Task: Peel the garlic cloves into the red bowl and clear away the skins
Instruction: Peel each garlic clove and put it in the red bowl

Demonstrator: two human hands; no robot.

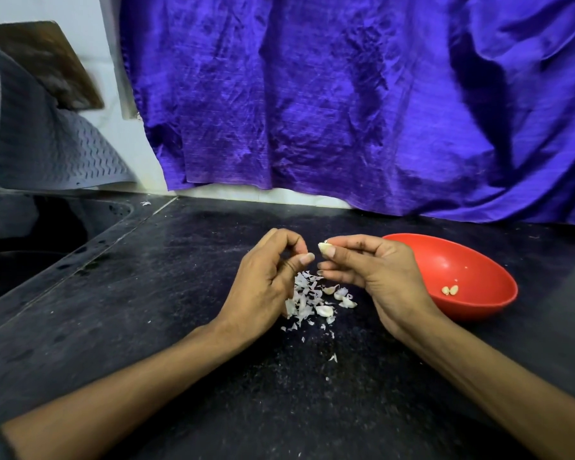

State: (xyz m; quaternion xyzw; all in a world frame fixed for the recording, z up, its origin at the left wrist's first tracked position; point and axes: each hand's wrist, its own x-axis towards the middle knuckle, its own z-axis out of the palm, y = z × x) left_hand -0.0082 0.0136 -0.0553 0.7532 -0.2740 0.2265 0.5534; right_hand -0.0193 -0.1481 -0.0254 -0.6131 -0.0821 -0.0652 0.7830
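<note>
Black counter (180, 293) before purple cloth (346, 94): right grip (375, 270) pinches a garlic clove (325, 249); left grip (263, 277) curled, empty, above skins (304, 298); red bowl (478, 260) at right.

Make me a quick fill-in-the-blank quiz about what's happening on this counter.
1. The garlic clove is pinched by the ____ hand.
2. The peeled cloves lie in a bowl coloured ____.
3. The pile of skins lies on the counter between the two ____.

Missing words: right; red; hands
</note>
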